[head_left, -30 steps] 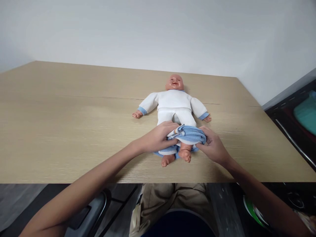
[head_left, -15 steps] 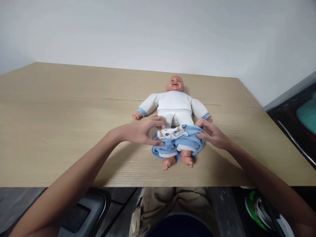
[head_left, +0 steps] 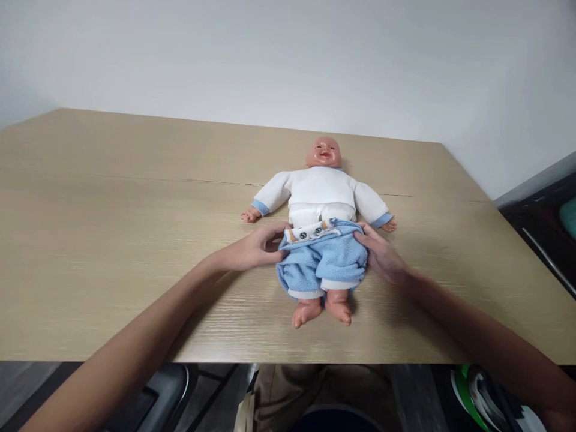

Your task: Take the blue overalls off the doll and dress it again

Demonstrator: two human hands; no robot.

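A baby doll (head_left: pixel 321 187) lies on its back, its head toward the wall and bare feet toward me. It wears a white top with blue cuffs. Blue terry pants (head_left: pixel 344 258) with white leg hems surround its legs, and their waistband, with a white patterned strip folded over, sits around the upper thighs. My left hand (head_left: pixel 263 247) pinches the waistband's left edge between thumb and fingers. At the right edge, my right hand (head_left: pixel 380 252) grips the same waistband, thumb on top and the other fingers partly hidden behind the cloth.
The doll rests on a light wooden table (head_left: pixel 135 240), its far side against a pale wall (head_left: pixel 288 66). Below the front edge are a grey-black case (head_left: pixel 168 390) at left and a green-and-white round object (head_left: pixel 472 396) at right. A dark item with a metal edge (head_left: pixel 546 255) stands beyond the right edge.
The pants have moved up the doll's legs toward its waist, and the bunched legs have spread out. My left hand has closed onto the waistband. The view has shifted slightly.
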